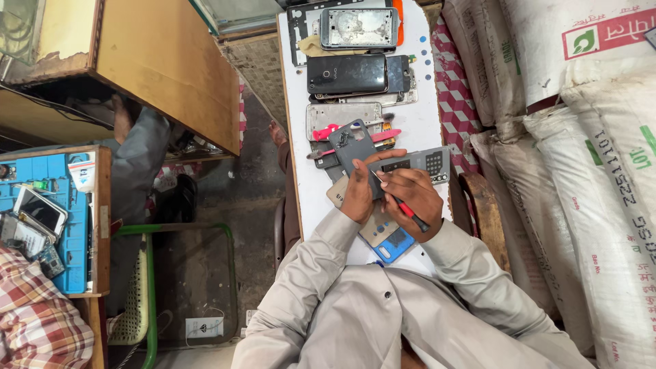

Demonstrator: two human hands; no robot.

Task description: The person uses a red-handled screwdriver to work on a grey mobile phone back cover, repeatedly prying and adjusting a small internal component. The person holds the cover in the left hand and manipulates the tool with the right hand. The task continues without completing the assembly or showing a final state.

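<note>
Two hands work close together over the middle of a narrow white bench. The right hand has its grip closed on a slim screwdriver with a red and black handle, held like a pen, the tip pressed down onto a dark grey phone frame. The left hand has its grip closed on that frame's near edge, thumb lying on top, keeping it flat just above the bench. A second dark grey phone back rests tilted against the left hand's fingertips.

Under the wrists lie a beige phone cover and a blue phone case, touching each other at the bench's near end. Just beyond the hands, a pink plastic pry tool lies across a silver phone chassis. Further up sits a black phone, screen up, and past it another bare metal frame.

Stacked white sacks with printed markings line the right side, beside a red and white checked cloth. On the left stands a wooden counter, and lower left a blue work mat holds several phones. A green metal stool frame stands on the floor.
</note>
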